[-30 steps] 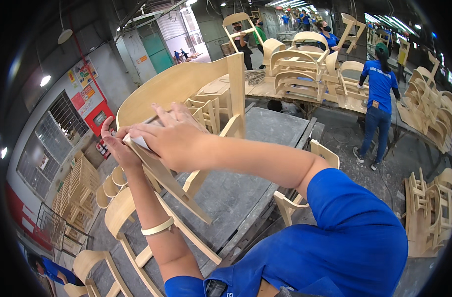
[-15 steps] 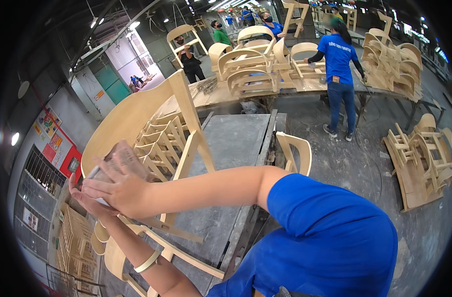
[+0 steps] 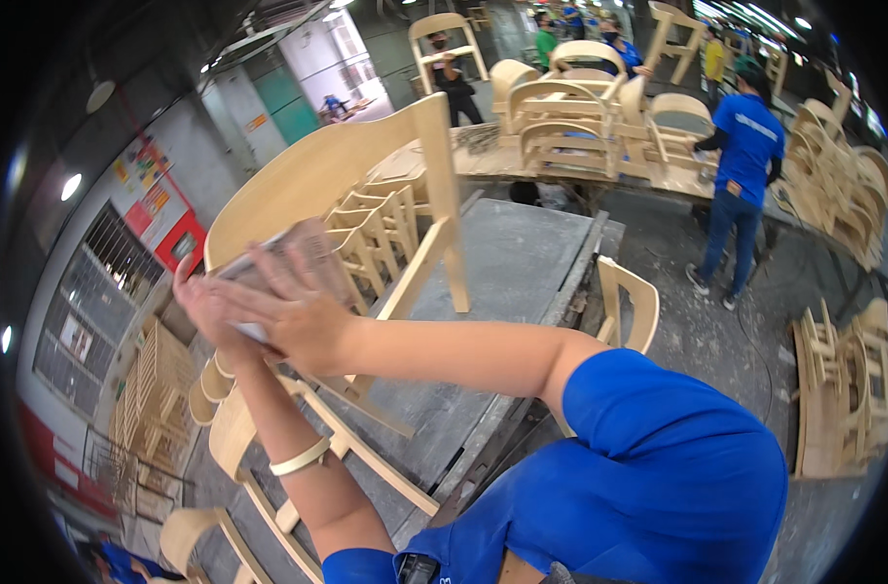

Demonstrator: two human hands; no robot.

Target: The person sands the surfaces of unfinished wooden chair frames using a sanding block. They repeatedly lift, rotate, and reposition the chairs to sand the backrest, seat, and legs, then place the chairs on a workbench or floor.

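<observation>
A pale wooden chair (image 3: 312, 180) with a curved backrest stands tilted on the grey worktable before me. A brownish-grey sheet of sandpaper (image 3: 319, 255) lies against the lower left part of the backrest. My right hand (image 3: 293, 316) presses on the sheet, its fingers spread across it. At the sheet's left edge is my left hand (image 3: 210, 302), against the sheet with fingers pointing up; its grip is partly hidden and slightly blurred. A pale band circles my left wrist.
The grey worktable (image 3: 522, 243) stretches away ahead. Chair frames (image 3: 380, 229) stand beyond the held chair, with another chair (image 3: 239, 438) below my arms. A co-worker in blue (image 3: 745, 146) stands at a long bench piled with chairs (image 3: 570, 117). More chairs (image 3: 857, 380) lie at far right.
The view has turned, shifting the chair right and up in the picture. My hands and the sandpaper stay at the backrest, slightly higher along it. Another chair appears at lower left.
</observation>
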